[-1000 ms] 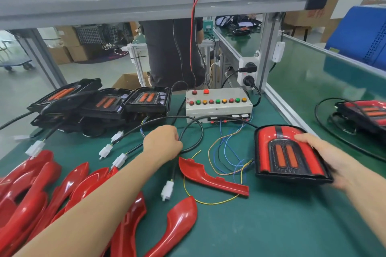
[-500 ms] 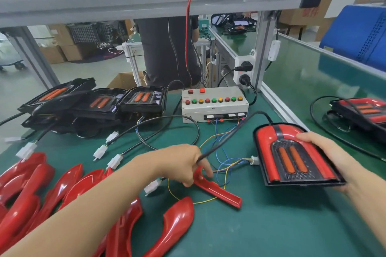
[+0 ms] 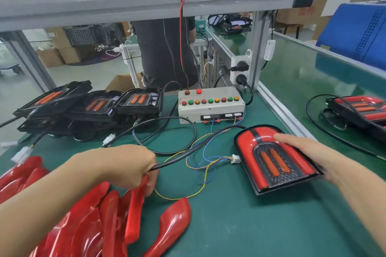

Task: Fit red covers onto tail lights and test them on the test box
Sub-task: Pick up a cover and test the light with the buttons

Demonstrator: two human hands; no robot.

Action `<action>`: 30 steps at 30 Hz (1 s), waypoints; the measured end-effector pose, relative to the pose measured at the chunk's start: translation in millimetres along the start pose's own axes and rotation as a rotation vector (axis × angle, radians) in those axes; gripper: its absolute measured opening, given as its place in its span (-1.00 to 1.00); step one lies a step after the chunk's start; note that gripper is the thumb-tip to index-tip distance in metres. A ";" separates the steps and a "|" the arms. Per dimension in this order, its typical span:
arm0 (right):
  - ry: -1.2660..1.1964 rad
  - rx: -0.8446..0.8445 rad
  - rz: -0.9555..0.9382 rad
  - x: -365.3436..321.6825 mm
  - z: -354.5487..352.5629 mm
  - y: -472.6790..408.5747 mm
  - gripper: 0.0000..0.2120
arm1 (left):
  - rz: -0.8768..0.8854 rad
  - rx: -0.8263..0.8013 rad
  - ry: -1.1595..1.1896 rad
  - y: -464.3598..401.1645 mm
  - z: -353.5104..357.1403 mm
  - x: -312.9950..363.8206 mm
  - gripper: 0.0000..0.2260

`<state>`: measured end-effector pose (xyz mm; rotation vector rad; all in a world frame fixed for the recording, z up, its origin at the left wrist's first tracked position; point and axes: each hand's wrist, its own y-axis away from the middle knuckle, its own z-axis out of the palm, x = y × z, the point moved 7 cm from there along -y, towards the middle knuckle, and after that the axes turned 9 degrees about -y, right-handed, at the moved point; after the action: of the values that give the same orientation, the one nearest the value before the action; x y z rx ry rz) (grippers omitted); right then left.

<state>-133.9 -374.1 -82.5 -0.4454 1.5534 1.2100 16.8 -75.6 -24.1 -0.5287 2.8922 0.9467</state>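
A tail light [image 3: 273, 160] with red covers and two orange bars lies on the green mat at the right; my right hand [image 3: 307, 152] grips its right edge. Its black cable [image 3: 188, 153] runs left into my left hand [image 3: 129, 165], which grips the cable end and also holds a red cover [image 3: 135, 210] lifted off the mat. The grey test box [image 3: 211, 106] with coloured buttons stands behind, and its thin wires end in a white connector [image 3: 236, 159] beside the tail light. More red covers [image 3: 79, 227] are heaped at the lower left.
Several black tail lights without covers [image 3: 94, 106] are stacked at the back left, with cables and white plugs [image 3: 108, 139] trailing forward. A finished tail light [image 3: 361, 110] lies on the neighbouring bench at the right. An aluminium frame crosses overhead. A person stands behind the bench.
My left hand has pulled the black cable toward me and to the left, and has picked up the red cover that lay mid-mat. The tail light under my right hand has slid nearer.
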 end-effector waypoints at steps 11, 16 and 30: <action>0.732 0.504 -0.587 -61.8 29.1 31.3 -0.49 | -0.014 0.550 1.308 -0.4 -65.3 -26.1 -0.84; 0.945 0.106 -1.462 -78.5 141.8 99.0 -0.62 | 0.084 0.207 1.595 -48.7 -75.4 18.0 -0.70; 1.102 -0.049 -1.688 -69.3 176.1 101.0 -0.85 | -0.225 0.757 1.411 -39.3 -81.0 -39.1 -0.84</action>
<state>-99.2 -201.2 39.7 -2.1007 1.1743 -0.4669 71.3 -140.6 25.4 -1.8832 3.5554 -1.0242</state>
